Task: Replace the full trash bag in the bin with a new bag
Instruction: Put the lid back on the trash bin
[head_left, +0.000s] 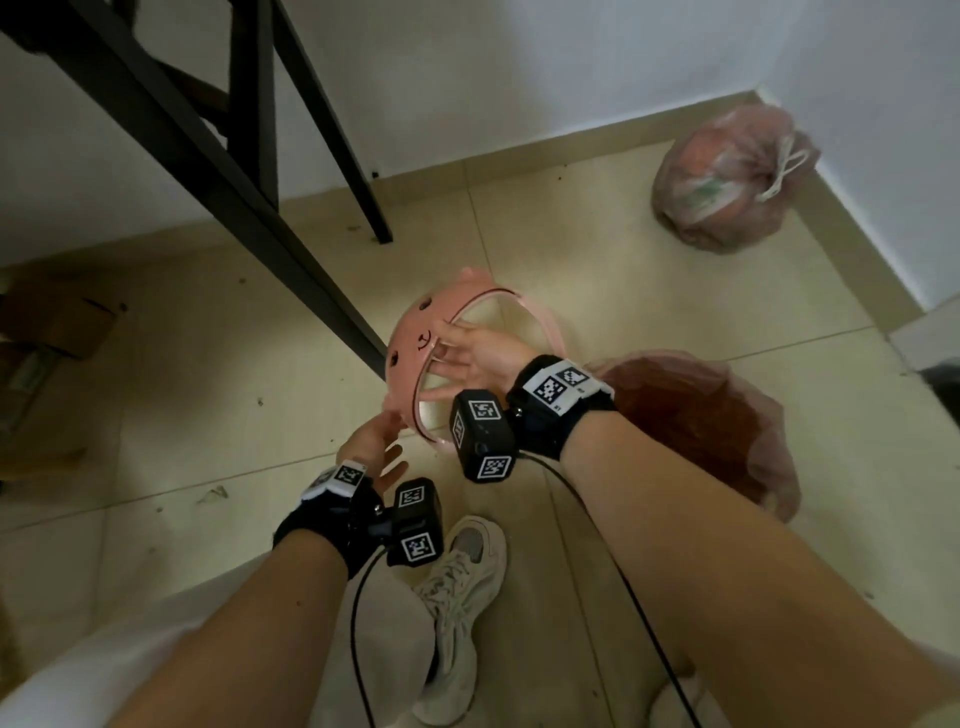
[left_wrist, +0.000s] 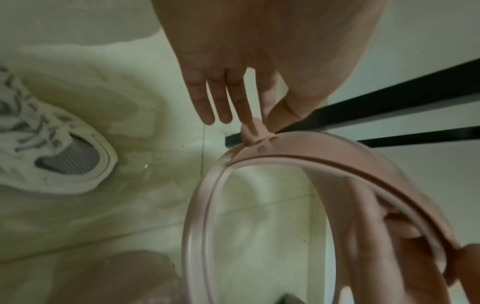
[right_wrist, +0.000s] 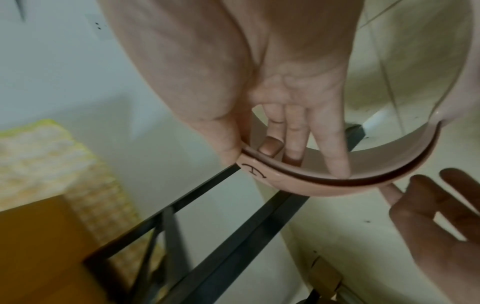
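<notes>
A pink bin rim ring (head_left: 410, 332) with a pig face is held up over the floor. My right hand (head_left: 457, 358) grips its face side, thumb outside and fingers inside (right_wrist: 335, 156). My left hand (head_left: 387, 423) pinches a small ear nub (left_wrist: 253, 127) on the ring's near edge between thumb and forefinger, its other fingers straight. The bin (head_left: 691, 431), lined with a thin pink bag, stands on the floor to the right, under my right forearm. A full pink trash bag (head_left: 727, 182) with a tied white drawstring sits in the far right corner.
Black table legs (head_left: 208, 156) slant down just left of the ring. A cardboard box (head_left: 52, 322) lies at the far left. My white shoe (head_left: 462, 587) is below the hands. White walls close off the back and the right side.
</notes>
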